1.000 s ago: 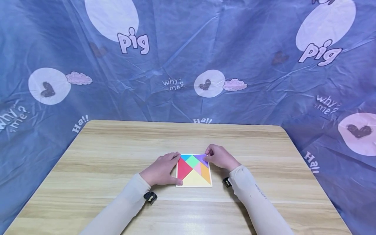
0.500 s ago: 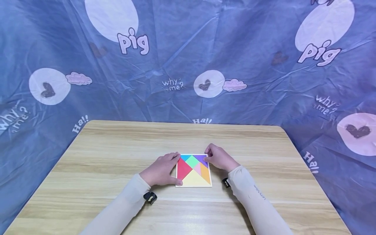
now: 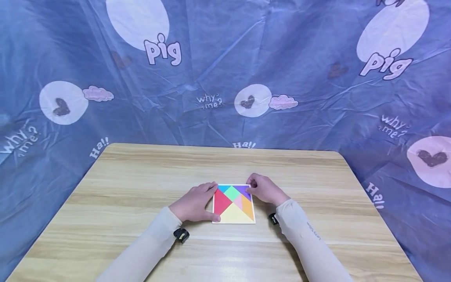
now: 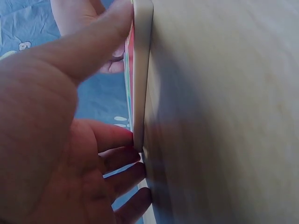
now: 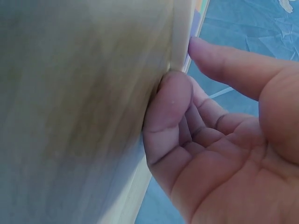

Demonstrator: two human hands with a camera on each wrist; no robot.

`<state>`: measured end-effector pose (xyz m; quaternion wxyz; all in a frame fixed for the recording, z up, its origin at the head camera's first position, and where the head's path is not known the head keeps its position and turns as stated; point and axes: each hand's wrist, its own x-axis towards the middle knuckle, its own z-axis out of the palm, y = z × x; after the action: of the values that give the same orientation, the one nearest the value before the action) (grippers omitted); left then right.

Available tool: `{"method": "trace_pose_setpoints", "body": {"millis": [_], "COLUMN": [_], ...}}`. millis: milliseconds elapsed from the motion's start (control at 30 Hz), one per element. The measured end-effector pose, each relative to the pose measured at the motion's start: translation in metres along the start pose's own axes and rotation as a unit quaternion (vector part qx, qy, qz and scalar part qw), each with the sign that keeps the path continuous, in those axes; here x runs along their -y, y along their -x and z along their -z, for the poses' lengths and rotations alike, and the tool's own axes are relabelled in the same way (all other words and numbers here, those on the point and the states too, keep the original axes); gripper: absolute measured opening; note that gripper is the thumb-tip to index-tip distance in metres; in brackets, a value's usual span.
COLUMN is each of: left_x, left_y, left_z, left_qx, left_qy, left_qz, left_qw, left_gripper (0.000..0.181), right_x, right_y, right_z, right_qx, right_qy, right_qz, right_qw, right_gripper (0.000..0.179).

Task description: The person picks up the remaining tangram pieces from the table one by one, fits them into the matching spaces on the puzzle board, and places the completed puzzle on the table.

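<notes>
A square tangram tray (image 3: pixel 234 223) with a pale rim lies flat on the table. Inside are a red triangle (image 3: pixel 222 201), a yellow triangle (image 3: pixel 235 215), a green square (image 3: pixel 232 193), a purple triangle (image 3: pixel 243 189) and several smaller pieces. My left hand (image 3: pixel 193 203) holds the tray's left side, thumb at the near corner and index finger at the far one. In the left wrist view its other fingers (image 4: pixel 126 179) reach past the tray's edge. My right hand (image 3: pixel 266 190) grips the far right corner, thumb (image 5: pixel 205 53) over the purple triangle and fingers curled against the side.
The wood-grain table (image 3: pixel 141 168) extends around the tray on all sides. Behind it hangs a blue printed cloth (image 3: pixel 204 58), which also covers both sides. A black strap (image 3: pixel 181 235) sits at my left wrist and another black piece (image 3: pixel 273 218) at my right.
Both hands keep their places on the tray, and the pieces lie as before. The head view has shifted very slightly.
</notes>
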<state>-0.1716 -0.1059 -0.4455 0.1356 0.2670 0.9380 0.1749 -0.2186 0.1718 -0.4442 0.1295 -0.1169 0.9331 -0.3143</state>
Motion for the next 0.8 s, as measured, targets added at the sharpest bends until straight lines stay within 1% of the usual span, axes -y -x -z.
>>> {"method": "trace_pose_setpoints", "body": {"millis": [233,367,633,800], "left_x": [0.001,0.001,0.001,0.0], "left_y": [0.0,-0.001,-0.005,-0.005], "left_z": [0.0,-0.002,-0.005,-0.007], "left_qx": [-0.001,-0.002,-0.006,0.002], "left_qy": [-0.002,0.004,-0.01,-0.007], "left_qz": [-0.025,-0.033,-0.036,-0.028], "left_qw": [0.9997,0.9994,0.9993,0.9996], "left_gripper": [0.123,0.124,0.123,0.122], "right_x": [-0.002,-0.003,-0.005,-0.009], "right_y": [0.002,0.006,0.01,0.009], "right_z": [0.003,0.004,0.008,0.01], "right_qx": [0.003,0.005,0.008,0.02], "right_qy": [-0.003,-0.008,-0.008,-0.012], "right_qz": [-0.005,-0.006,-0.001,0.003], "right_qw": [1.0,0.9999,0.9999,0.9997], "right_gripper": [0.016,0.018,0.018,0.02]}}
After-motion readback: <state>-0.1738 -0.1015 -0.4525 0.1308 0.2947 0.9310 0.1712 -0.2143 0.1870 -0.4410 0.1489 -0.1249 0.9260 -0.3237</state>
